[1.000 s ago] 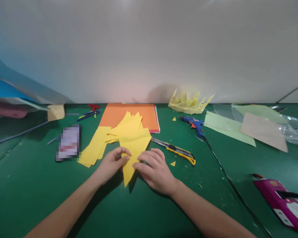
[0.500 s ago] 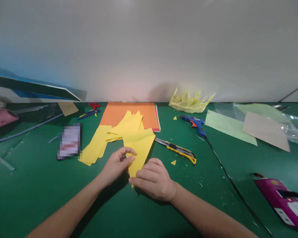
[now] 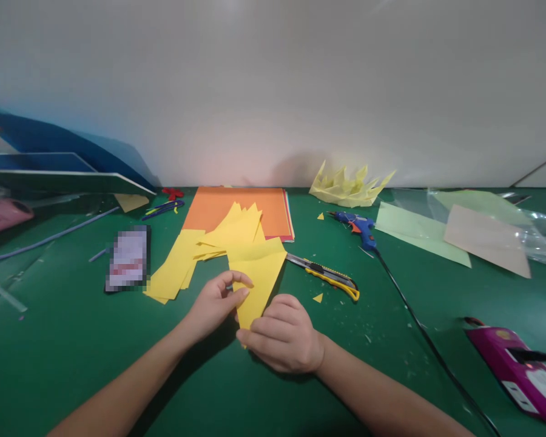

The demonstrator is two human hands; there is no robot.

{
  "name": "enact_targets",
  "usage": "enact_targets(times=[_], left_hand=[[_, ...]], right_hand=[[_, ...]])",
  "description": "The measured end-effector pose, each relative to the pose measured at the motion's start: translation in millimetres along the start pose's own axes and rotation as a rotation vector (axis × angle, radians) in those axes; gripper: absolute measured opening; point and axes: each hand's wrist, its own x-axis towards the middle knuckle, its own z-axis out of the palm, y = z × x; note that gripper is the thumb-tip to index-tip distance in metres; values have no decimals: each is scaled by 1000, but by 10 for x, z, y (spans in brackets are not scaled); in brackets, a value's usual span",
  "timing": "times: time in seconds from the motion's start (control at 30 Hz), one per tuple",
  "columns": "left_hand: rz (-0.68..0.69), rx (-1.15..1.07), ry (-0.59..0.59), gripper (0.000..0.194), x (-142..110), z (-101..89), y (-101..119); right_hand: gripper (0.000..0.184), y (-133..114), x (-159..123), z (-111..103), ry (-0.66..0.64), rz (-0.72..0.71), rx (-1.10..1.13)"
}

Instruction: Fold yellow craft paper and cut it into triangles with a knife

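A tapering piece of yellow paper (image 3: 257, 270), narrow end toward me, is held between both hands above the green table. My left hand (image 3: 216, 303) grips its left edge, with the index finger and thumb lying over the front. My right hand (image 3: 284, 334) is closed round the lower right edge, its thumb near the pointed tip. Just beyond lies a pile of pointed yellow paper pieces (image 3: 239, 223), beside yellow paper strips (image 3: 175, 264). Orange paper (image 3: 241, 203) lies under the pile. A yellow utility knife (image 3: 327, 274) rests to the right, blade toward the held paper.
Behind, to the right, stands a pale yellow spiky paper crown (image 3: 348, 191). A blue glue gun (image 3: 357, 227) trails a black cable near a magenta power strip (image 3: 516, 367). At left lie a phone (image 3: 128, 260) and blue-backed boards (image 3: 73, 182). Pale paper sheets (image 3: 423, 233) lie at right.
The held paper and both hands have shifted very slightly right. At far left the boards have moved and tilted, and part of another person's hand now shows there.
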Motion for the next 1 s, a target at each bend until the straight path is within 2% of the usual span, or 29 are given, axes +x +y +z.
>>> enact_targets(times=[0.1,0.23,0.3,0.43,0.5,0.8,1.0], left_hand=[[-12,40,-24,29,1,-1,3],[-12,107,0,28,28,-67,-2],[-32,164,-23,27,38,-130,-19],[-74,324,-75,26,28,-247,-84],[-70,415,-80,25,14,-279,-113],[-111,602,-93,24,-37,-262,-47],[-108,623,-99,28,-70,-272,9]], right_hand=[[19,-15,26,-28,-14,-59,38],[21,-49,66,-57,-1,-103,190],[23,-32,78,-61,-6,-43,214],[22,96,55,-28,-78,225,92],[24,162,21,4,-133,301,47],[27,205,-71,81,-446,355,20],[27,216,-62,72,-506,381,36]])
